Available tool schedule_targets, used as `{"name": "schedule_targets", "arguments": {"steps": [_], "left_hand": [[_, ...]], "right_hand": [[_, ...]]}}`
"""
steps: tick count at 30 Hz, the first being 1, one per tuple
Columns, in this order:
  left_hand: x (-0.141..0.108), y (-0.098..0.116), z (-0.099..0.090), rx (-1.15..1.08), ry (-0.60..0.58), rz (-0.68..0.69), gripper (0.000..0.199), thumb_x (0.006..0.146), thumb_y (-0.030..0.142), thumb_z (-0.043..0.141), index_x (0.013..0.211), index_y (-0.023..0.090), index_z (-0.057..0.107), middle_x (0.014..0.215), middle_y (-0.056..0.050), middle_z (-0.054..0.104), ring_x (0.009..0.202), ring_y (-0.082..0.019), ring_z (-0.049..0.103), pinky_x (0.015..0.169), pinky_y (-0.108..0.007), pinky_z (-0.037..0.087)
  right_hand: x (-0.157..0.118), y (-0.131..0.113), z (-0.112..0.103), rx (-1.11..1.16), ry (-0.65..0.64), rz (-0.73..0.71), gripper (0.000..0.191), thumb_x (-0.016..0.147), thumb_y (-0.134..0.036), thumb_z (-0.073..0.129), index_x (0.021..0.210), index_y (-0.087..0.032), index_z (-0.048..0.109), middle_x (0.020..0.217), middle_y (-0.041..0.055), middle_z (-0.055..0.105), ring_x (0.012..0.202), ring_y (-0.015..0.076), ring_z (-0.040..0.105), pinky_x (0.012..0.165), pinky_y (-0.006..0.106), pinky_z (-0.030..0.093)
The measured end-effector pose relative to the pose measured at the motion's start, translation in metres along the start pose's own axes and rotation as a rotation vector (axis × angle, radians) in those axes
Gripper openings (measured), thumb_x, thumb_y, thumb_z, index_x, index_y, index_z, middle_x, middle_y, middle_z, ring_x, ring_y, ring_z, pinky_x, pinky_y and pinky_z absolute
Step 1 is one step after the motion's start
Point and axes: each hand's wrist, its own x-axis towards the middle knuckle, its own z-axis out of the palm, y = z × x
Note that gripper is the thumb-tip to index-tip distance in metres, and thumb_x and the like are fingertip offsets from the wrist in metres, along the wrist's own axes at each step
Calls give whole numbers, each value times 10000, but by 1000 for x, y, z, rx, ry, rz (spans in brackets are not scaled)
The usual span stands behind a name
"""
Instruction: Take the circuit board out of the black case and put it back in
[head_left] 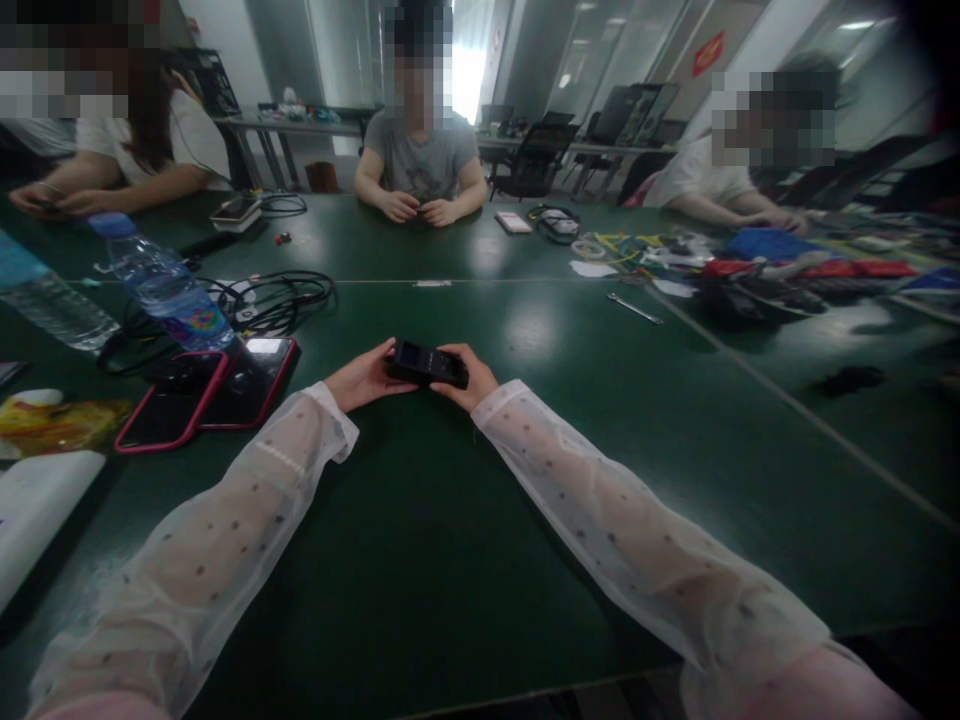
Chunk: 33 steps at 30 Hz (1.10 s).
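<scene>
A small black handheld device (429,364) with a little screen and several buttons on its face is held between my two hands, low over the green table (420,520). My left hand (366,376) grips its left end, thumb along the upper edge and fingers beneath. Around the right end my right hand (469,378) is closed, with the thumb at the near side and the fingers over the far edge. What kind of device it is, I cannot tell. Whether its underside touches the table is hidden.
Two phones with red edges (171,405), water bottles (161,285) and coiled black cables (289,300) lie to my left. A wrench (634,308) rests right of centre, before a heap of cables and tools (787,270). Three people sit around the table.
</scene>
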Motion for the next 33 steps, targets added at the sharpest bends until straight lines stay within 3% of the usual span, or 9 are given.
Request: {"name": "schedule_targets", "arguments": {"steps": [8,14,19,22,27,33], "left_hand": [[-3,1,4,-1,-7,9,228,941,273,493,1089,140,606,1031,-128,683,1016,-250,654,1010,-468,453],[-4,0,4,36,-64,65,211,914,122,498,1088,96,614,1088,-140,669,1018,-235,653,1000,-455,464],[-2,0,0,27,-62,60,250,917,83,467,1130,86,598,1134,-148,655,1060,-252,638,1028,-484,440],[-2,0,-1,29,-67,49,268,924,83,453,1155,96,586,1159,-148,648,1081,-256,630,1040,-484,430],[-3,1,-2,24,-82,45,281,930,81,435,1175,95,572,1153,-147,648,1087,-251,629,1047,-483,422],[-1,0,-5,44,-105,36,291,941,105,436,1202,95,563,1197,-168,630,1086,-250,632,1039,-471,434]], "right_hand": [[4,-2,-9,118,6,25,534,690,-340,751,1150,-238,499,1135,72,619,1038,245,632,932,445,497],[25,4,-40,197,187,27,655,664,-576,735,1163,-239,479,1120,85,609,1058,270,610,930,449,491],[33,33,-71,45,478,70,687,623,-598,742,1150,-242,482,1128,88,588,1031,287,597,898,486,496],[28,61,-84,-67,578,131,658,619,-533,753,1144,-233,494,1090,81,604,980,271,608,867,474,509],[16,98,-101,-258,640,247,602,633,-434,730,1139,-197,507,1043,86,635,909,252,629,841,455,515],[12,108,-113,-422,635,355,579,643,-399,719,1139,-177,519,1074,118,639,953,279,627,884,475,493]]}}
